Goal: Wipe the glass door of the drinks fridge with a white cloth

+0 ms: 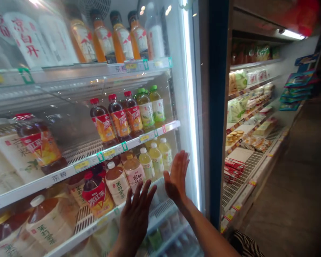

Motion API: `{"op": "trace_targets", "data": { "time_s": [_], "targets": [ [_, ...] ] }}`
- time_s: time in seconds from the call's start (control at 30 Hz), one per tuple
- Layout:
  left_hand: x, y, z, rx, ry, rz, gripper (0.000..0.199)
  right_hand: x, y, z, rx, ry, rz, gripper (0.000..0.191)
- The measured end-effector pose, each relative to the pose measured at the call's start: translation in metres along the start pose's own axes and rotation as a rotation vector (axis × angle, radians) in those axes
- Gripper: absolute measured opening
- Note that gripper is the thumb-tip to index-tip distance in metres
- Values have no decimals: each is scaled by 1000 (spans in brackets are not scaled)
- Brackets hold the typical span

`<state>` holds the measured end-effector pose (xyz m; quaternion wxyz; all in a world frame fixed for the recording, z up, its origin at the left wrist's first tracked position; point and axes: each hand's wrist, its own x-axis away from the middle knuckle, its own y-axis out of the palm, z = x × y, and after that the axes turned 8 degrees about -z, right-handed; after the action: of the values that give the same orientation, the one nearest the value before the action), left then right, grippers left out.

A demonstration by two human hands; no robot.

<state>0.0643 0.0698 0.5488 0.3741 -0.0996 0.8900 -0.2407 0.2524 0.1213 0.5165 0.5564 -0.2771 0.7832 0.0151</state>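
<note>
My left hand (136, 214) is raised in front of the drinks fridge, fingers spread and holding nothing. Behind its fingertips stand a pink-labelled bottle (134, 174) and a white-capped tea bottle (117, 182) on a lower shelf. My right hand (177, 178) is held up to the right, palm turned inward, fingers stretched out and thumb apart, with nothing in it. Nearest to it are several pale yellow bottles (166, 154) with white caps. Whether either hand touches the fridge's glass, I cannot tell. A red-capped iced tea bottle (97, 194) stands farther left.
On the middle shelf (133, 142) stand red-capped (105, 123) and green-capped bottles (157, 105). Orange drinks (121, 39) line the top shelf. A bright light strip (191, 107) runs down the fridge's right side. Beyond a dark post (218, 114) is an open chiller (251, 117) beside the floor (278, 210).
</note>
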Motion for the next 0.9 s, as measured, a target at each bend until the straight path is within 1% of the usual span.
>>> {"op": "trace_targets", "data": {
  "time_s": [0.03, 0.07, 0.1, 0.2, 0.23, 0.27, 0.3, 0.37, 0.43, 0.47, 0.53, 0.6, 0.63, 0.67, 0.7, 0.73, 0.8, 0.87, 0.9],
  "targets": [
    [6, -4, -7, -1, 5, 3, 70, -8, -1, -9, -9, 14, 7, 73],
    [12, -7, -13, -4, 12, 0, 70, -10, 0, -18, -17, 21, 5, 74],
    [19, -9, -19, -10, 29, -5, 70, -4, 2, -29, -23, 14, -8, 74],
    [40, -14, -36, -30, 89, -11, 68, 33, 13, -59, -27, -55, -71, 75],
    [48, -15, -42, -37, 103, -17, 67, 42, 15, -67, -23, -76, -84, 75],
    [57, -16, -48, -45, 110, -26, 66, 45, 17, -74, -17, -85, -87, 75],
    [65, -17, -55, -53, 107, -35, 65, 42, 17, -80, -8, -80, -79, 74],
    [79, -23, -71, -68, 76, -42, 63, 23, 16, -94, 6, -54, -50, 74],
    [90, -34, -90, -62, 32, -19, 60, 8, 16, -114, 13, -42, -27, 74],
    [95, -41, -100, -49, 5, -12, 60, 7, 18, -126, 14, -50, -23, 74],
    [104, -58, -123, -11, -61, -5, 61, 24, 26, -153, 23, -122, -33, 75],
    [114, -77, -150, 19, -148, 3, 63, 49, 35, -180, 45, -280, -90, 77],
    [118, -86, -164, 26, -198, 14, 65, 56, 39, -194, 60, -367, -132, 78],
    [123, -94, -179, 25, -249, 32, 66, 57, 41, -207, 76, -443, -168, 78],
    [127, -102, -193, 18, -298, 53, 68, 50, 41, -220, 89, -494, -193, 77],
    [131, -108, -206, 9, -339, 73, 69, 36, 38, -233, 99, -515, -208, 76],
    [137, -116, -227, -9, -397, 120, 71, 0, 30, -259, 109, -519, -201, 77],
    [141, -118, -238, -16, -416, 148, 73, -28, 22, -282, 110, -545, -201, 82],
    [142, -117, -240, -15, -416, 162, 74, -33, 19, -290, 112, -585, -205, 84]
  ]
}}
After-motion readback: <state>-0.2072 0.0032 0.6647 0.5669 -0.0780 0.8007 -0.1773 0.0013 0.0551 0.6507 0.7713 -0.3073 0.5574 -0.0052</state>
